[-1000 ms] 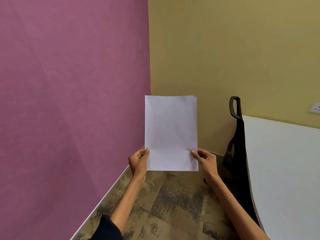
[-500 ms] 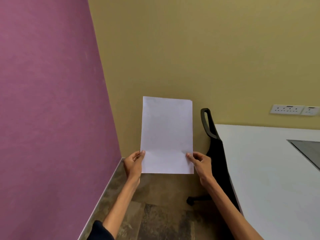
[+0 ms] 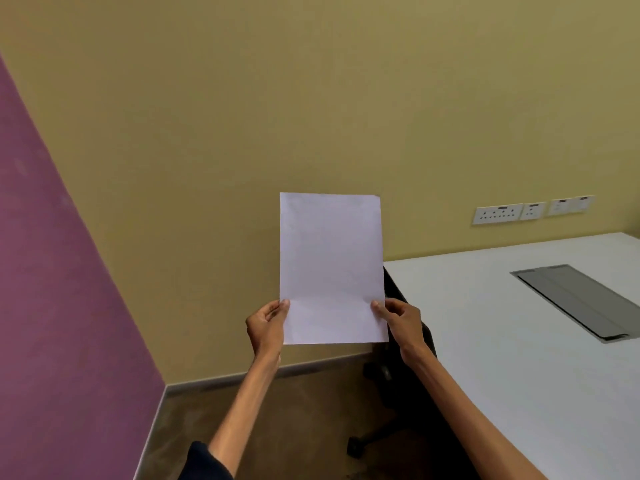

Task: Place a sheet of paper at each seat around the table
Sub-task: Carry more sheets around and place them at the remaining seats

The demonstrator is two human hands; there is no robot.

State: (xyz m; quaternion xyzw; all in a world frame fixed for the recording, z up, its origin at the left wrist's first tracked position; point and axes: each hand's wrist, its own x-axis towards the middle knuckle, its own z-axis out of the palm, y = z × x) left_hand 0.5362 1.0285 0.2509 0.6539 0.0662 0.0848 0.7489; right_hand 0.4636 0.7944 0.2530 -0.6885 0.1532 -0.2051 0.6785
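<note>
I hold a blank white sheet of paper [image 3: 331, 268] upright in front of me, in the air left of the table. My left hand [image 3: 266, 327] pinches its lower left edge and my right hand [image 3: 401, 322] pinches its lower right edge. The white table [image 3: 502, 323] spreads out to the right, with nothing lying on the part I see. A black office chair [image 3: 398, 386] stands at the table's near left side, mostly hidden behind the sheet and my right arm.
A grey cable hatch [image 3: 575, 299] is set into the tabletop. Wall sockets [image 3: 530, 211] line the yellow wall above the table. A purple wall [image 3: 52, 323] closes the left side. Brown patterned floor [image 3: 294, 427] lies between the wall and the chair.
The view has swung to the right: the purple wall takes up less of the frame and more of the table, its hatch and the sockets show. Both hands keep the same hold on the sheet.
</note>
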